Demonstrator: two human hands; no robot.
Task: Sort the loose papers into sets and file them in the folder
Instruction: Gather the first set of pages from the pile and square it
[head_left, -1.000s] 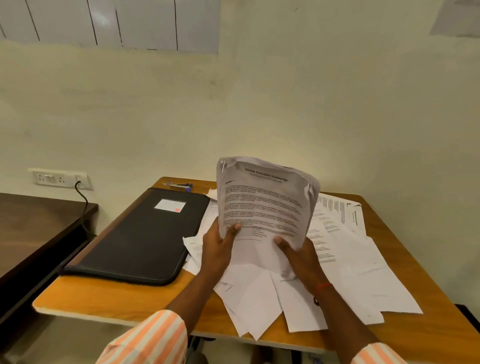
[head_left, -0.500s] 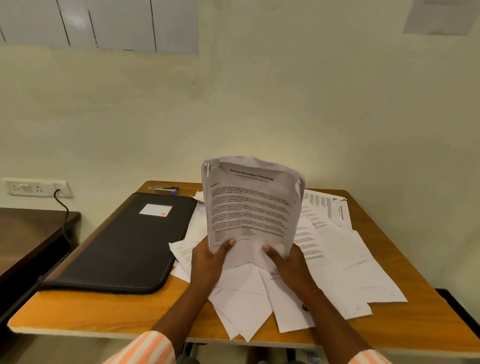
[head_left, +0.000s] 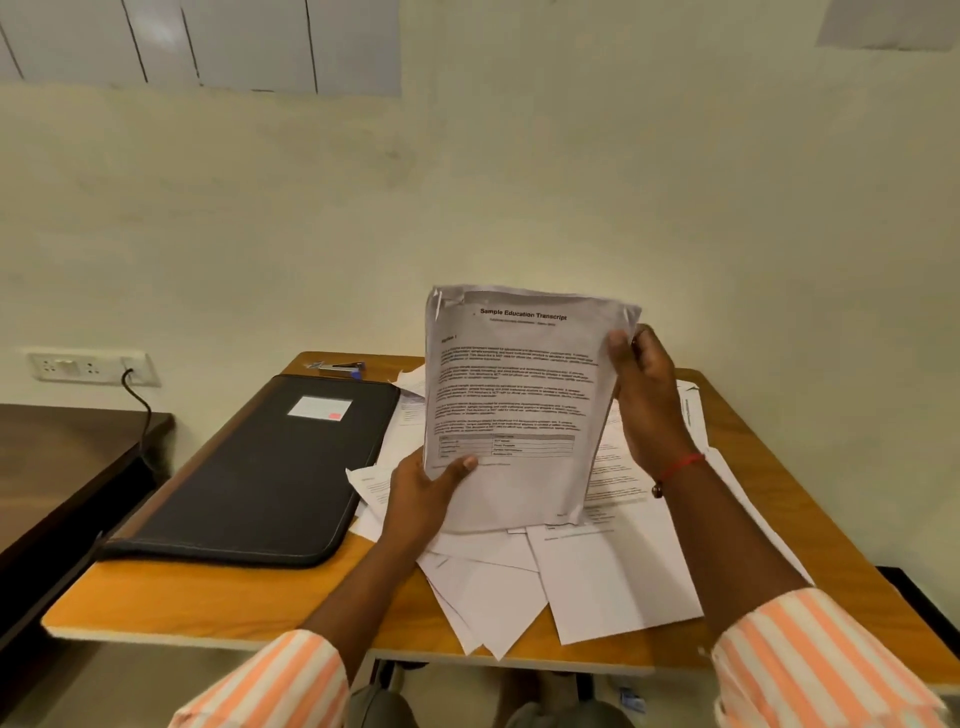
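1. Sorting was the step in hand: my left hand pinched the sheaf at its lower corner and my right hand gripped its upper edge, upright, right of the closed folder.
2. Next, I judged, it needed squaring, then laying apart from the loose papers beside the folder.
3. Its heading read "Sample Education Transcript"; the folder's label was unreadable.

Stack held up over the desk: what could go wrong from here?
1. The held stack is pinched only at its bottom left corner by the left grip and at its upper right edge by the right grip; inner sheets could slide out.
2. Loose papers overhang the near edge of the table; a brushing forearm might push some to the floor.
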